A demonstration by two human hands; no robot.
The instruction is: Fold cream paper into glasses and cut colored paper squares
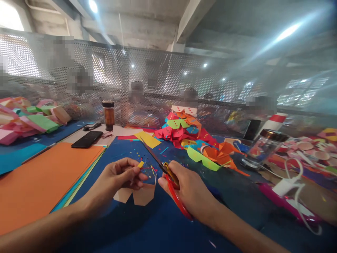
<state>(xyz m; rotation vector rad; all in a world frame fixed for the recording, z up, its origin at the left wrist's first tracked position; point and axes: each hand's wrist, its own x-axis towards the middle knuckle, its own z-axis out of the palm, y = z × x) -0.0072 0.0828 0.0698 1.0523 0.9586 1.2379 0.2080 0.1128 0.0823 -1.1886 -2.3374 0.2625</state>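
Observation:
Between the thumb and fingers of my left hand is pinched a small yellow paper piece. My right hand grips red-handled scissors, their blades pointing up and to the left, apart from the yellow piece. Below my left hand lies a tan paper cutout with a notch in its lower edge; my fingers hide part of it. A yellow paper sheet rests beyond the scissor tips. Tiny coloured scraps are scattered on the blue tabletop between my hands.
At left are stacked orange sheets, a black phone and a bottle of brown drink. Colourful notched cutouts are heaped ahead. To the right stand a clear bottle and a white cable. A perforated metal screen runs behind.

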